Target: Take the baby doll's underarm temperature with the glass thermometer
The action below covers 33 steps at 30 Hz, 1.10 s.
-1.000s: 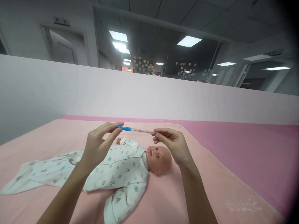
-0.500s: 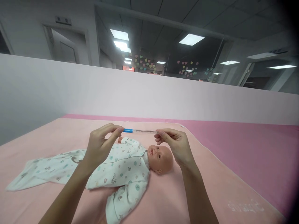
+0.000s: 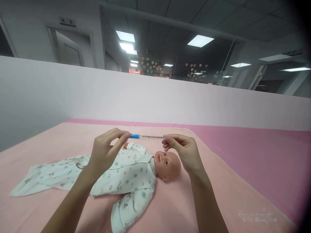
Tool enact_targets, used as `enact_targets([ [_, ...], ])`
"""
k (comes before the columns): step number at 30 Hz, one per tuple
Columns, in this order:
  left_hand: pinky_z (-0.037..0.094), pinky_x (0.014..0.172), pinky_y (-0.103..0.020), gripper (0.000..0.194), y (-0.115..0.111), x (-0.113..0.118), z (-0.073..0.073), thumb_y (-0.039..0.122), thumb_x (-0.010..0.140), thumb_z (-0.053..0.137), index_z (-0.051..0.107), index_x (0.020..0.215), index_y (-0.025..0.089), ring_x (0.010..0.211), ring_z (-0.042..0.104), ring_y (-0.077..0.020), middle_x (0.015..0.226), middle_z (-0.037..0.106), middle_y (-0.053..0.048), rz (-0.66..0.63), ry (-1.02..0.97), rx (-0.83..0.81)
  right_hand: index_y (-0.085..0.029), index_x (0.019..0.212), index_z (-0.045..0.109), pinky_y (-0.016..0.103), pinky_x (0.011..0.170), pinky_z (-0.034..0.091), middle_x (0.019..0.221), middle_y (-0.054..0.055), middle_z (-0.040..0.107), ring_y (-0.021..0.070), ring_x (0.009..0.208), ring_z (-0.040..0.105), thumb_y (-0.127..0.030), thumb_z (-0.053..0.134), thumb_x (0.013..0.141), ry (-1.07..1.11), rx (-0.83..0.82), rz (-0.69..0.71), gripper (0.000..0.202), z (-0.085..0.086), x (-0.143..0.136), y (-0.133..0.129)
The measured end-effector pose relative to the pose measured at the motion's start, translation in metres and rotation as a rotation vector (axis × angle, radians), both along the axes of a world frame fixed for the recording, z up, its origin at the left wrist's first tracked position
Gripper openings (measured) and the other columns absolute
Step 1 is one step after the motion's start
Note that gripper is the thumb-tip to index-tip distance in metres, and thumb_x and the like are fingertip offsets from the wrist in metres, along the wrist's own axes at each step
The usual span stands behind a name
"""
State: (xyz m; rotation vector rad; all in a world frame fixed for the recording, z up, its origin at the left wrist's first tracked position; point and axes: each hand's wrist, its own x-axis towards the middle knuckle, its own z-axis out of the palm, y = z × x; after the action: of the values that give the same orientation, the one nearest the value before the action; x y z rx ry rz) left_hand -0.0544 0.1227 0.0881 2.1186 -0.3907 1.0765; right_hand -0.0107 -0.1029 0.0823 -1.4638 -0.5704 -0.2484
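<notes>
A thin clear thermometer (image 3: pixel 148 137) with a blue end is stretched level between my two hands, above the doll. My left hand (image 3: pixel 109 145) pinches the blue end between thumb and fingers. The clear end is pinched in the fingertips of my right hand (image 3: pixel 183 147). Below them a baby doll (image 3: pixel 167 165) lies on its back, head to the right, dressed in a white printed outfit (image 3: pixel 131 174). My left forearm hides part of the outfit.
The doll lies on a peach blanket (image 3: pixel 218 194) over a pink surface (image 3: pixel 267 155). A low white padded wall (image 3: pixel 145 100) runs along the back. Behind it are glass panels with heart stickers, and a door at the left.
The whole view has shifted very slightly, with the hands, thermometer and doll appearing a little further right. Both grips are unchanged.
</notes>
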Motion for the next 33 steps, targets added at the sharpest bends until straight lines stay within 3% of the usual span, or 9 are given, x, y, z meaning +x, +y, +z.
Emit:
enact_targets([
  [22, 0.042, 0.047, -0.02, 0.022, 0.0, 0.003, -0.002, 0.035, 0.083, 0.048, 0.064, 0.077, 0.022, 0.061, 0.054, -0.0121, 0.066, 0.06, -0.001, 0.028, 0.016, 0.068, -0.016, 0.078, 0.069, 0.03, 0.06, 0.053, 0.07, 0.004, 0.065, 0.0144, 0.062, 0.06, -0.038, 0.065, 0.072, 0.018, -0.009, -0.003, 0.022, 0.0, 0.002, -0.002],
  [27, 0.042, 0.046, -0.018, 0.022, -0.002, 0.006, -0.006, 0.035, 0.084, 0.047, 0.065, 0.081, 0.022, 0.067, 0.055, -0.0123, 0.074, 0.062, -0.001, 0.001, 0.05, 0.095, -0.017, 0.076, 0.069, 0.031, 0.061, 0.054, 0.072, 0.004, 0.066, 0.0147, 0.063, 0.061, -0.037, 0.065, 0.071, -0.013, -0.054, -0.023, 0.021, 0.001, -0.002, -0.003],
  [30, 0.044, 0.051, -0.018, 0.025, -0.003, 0.009, -0.008, 0.036, 0.085, 0.045, 0.063, 0.096, 0.023, 0.073, 0.056, -0.0137, 0.08, 0.062, -0.002, -0.035, 0.109, 0.184, -0.017, 0.079, 0.069, 0.032, 0.062, 0.055, 0.072, 0.004, 0.067, 0.0152, 0.06, 0.062, -0.035, 0.067, 0.069, -0.029, -0.066, -0.124, 0.02, 0.001, -0.007, -0.022],
  [33, 0.045, 0.059, -0.021, 0.032, -0.003, 0.014, -0.01, 0.039, 0.086, 0.043, 0.058, 0.11, 0.025, 0.074, 0.056, -0.0143, 0.08, 0.062, -0.002, -0.014, 0.089, 0.285, -0.016, 0.081, 0.069, 0.034, 0.064, 0.056, 0.07, 0.004, 0.067, 0.0161, 0.06, 0.063, -0.033, 0.069, 0.068, -0.02, -0.044, -0.335, 0.021, -0.011, -0.017, -0.064],
])
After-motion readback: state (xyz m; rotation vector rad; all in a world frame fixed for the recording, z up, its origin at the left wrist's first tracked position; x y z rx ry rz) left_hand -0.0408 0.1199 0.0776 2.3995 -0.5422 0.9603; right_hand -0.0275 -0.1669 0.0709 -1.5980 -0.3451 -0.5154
